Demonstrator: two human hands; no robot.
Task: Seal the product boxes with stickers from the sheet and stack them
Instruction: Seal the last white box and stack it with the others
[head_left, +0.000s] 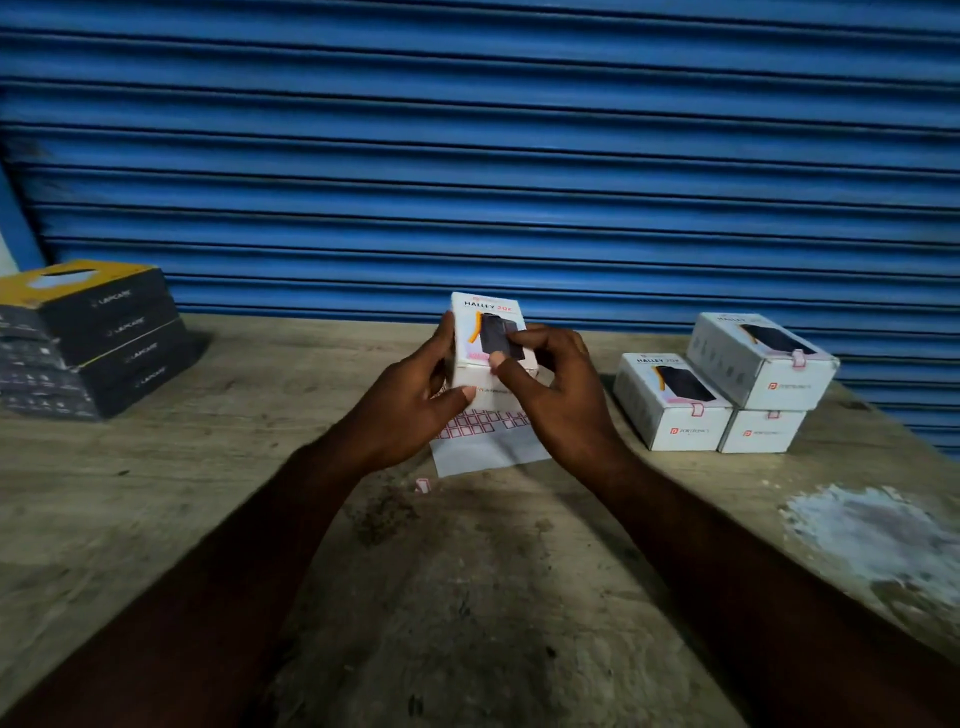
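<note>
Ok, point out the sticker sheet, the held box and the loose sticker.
sticker sheet (485, 453): head view, on its blank lower part.
held box (485, 310): head view, on its printed face, at the title.
loose sticker (422, 486): head view, on its middle.

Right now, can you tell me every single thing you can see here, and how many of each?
held box: one, white, raised upright at centre
stacked boxes: three, white, on the table's right, one atop two
sticker sheet: one, white with red squares, flat below the held box
loose sticker: one, pinkish, just in front of the sheet
dark boxes: one stack, black with yellow top, far left
shutter: one, blue, behind the table
table: one, worn brown
pale patch: one, whitish, table's right
left hand: grips the held box's left side
right hand: pinches its right side
</note>
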